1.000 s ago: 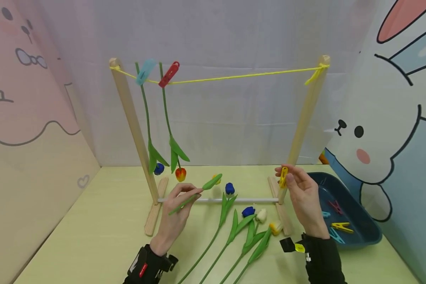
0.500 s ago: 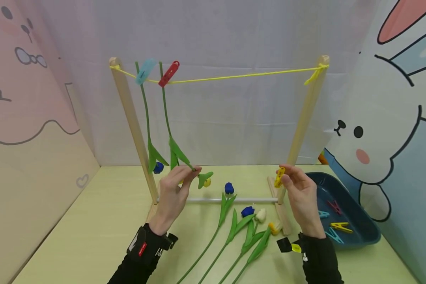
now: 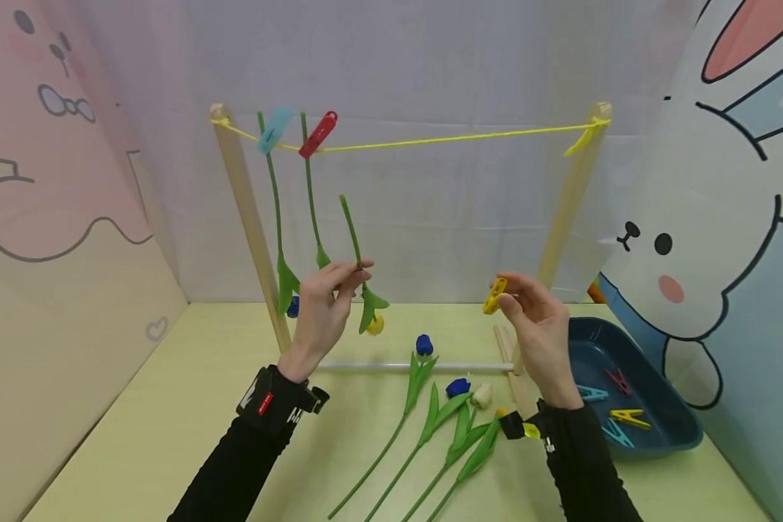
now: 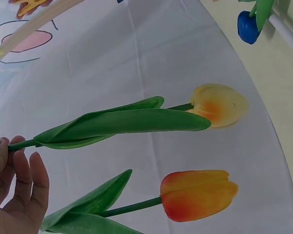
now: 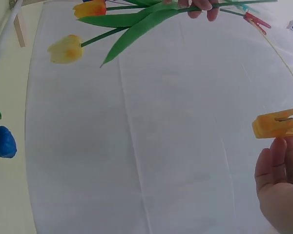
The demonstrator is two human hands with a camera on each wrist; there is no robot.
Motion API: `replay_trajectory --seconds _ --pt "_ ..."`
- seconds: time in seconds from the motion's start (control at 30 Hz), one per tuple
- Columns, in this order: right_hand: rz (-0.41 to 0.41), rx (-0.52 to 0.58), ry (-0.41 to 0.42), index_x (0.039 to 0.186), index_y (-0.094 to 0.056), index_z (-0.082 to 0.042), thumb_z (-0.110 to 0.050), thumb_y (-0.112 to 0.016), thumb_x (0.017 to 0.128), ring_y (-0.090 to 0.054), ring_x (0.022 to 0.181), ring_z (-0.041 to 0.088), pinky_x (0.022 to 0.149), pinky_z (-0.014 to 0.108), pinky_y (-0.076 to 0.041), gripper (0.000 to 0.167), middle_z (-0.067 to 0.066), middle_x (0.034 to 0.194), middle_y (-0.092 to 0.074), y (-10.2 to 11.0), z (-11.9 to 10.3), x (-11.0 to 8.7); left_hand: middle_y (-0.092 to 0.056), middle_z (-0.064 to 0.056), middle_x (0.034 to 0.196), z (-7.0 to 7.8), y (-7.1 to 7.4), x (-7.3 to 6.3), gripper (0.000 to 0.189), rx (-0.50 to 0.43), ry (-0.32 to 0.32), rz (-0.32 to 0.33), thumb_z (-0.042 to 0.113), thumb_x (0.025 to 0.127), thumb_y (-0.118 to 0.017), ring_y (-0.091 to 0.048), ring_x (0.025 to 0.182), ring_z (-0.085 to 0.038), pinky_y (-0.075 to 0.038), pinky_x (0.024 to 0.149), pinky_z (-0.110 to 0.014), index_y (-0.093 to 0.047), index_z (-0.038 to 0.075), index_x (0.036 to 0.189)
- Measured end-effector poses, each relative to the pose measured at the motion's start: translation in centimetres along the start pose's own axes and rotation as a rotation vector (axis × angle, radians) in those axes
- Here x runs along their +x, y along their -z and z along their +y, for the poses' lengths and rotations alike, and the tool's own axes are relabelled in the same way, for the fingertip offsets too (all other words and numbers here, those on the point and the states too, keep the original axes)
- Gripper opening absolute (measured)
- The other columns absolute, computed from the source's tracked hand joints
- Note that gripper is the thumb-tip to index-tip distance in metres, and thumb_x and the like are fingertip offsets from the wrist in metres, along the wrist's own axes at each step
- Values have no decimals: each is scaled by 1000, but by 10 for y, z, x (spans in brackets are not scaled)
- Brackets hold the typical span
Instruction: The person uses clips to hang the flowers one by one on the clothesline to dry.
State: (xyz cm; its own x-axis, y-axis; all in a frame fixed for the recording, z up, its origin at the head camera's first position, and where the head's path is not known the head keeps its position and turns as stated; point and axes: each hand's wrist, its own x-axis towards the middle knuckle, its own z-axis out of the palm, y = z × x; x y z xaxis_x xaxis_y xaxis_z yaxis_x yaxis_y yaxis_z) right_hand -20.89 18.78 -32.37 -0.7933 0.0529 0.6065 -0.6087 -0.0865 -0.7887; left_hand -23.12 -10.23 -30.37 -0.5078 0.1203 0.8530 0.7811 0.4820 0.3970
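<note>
My left hand (image 3: 326,308) pinches the stem of a yellow tulip (image 4: 219,106), its bloom hanging down and its bare stem end pointing up below the yellow string (image 3: 431,142). In my right hand (image 3: 538,330) is a yellow clothespin (image 3: 494,296), held between thumb and fingers to the right of the tulip. Two tulips hang upside down from the string: one with a blue bloom (image 3: 293,307) under a light blue clothespin (image 3: 275,130), and an orange-red one (image 4: 199,195) under a red clothespin (image 3: 317,135). My left hand hides the orange-red bloom in the head view.
Wooden posts (image 3: 577,188) carry the string, with a white rod (image 3: 365,366) low between them. Several tulips lie on the table, among them a blue one (image 3: 424,345) and a white one (image 3: 481,395). A dark blue tray (image 3: 681,435) with several clothespins stands at the right.
My left hand has risen and turned the tulip from slanting bloom-up to hanging bloom-down. My right hand has moved up and left with the yellow clothespin.
</note>
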Motion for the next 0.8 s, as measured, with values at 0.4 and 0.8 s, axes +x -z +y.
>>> replay_trajectory --seconds 0.4,0.8 --pt "-93 -87 218 124 -57 19 -1 -64 96 -67 101 3 93 16 -53 35 -12 111 -70 -26 -13 40 -76 -21 94 -1 0 14 21 -38 78 -15 -3 95 -63 -70 77 -31 -48 67 -12 -73 -7 114" --pt "-96 -207 307 125 -57 16 7 -63 93 -65 104 0 97 16 -52 34 21 116 -65 -53 -36 74 -76 -24 96 -1 3 29 23 -46 127 -32 -2 96 -63 -69 72 -34 -50 67 -11 -71 -7 116"
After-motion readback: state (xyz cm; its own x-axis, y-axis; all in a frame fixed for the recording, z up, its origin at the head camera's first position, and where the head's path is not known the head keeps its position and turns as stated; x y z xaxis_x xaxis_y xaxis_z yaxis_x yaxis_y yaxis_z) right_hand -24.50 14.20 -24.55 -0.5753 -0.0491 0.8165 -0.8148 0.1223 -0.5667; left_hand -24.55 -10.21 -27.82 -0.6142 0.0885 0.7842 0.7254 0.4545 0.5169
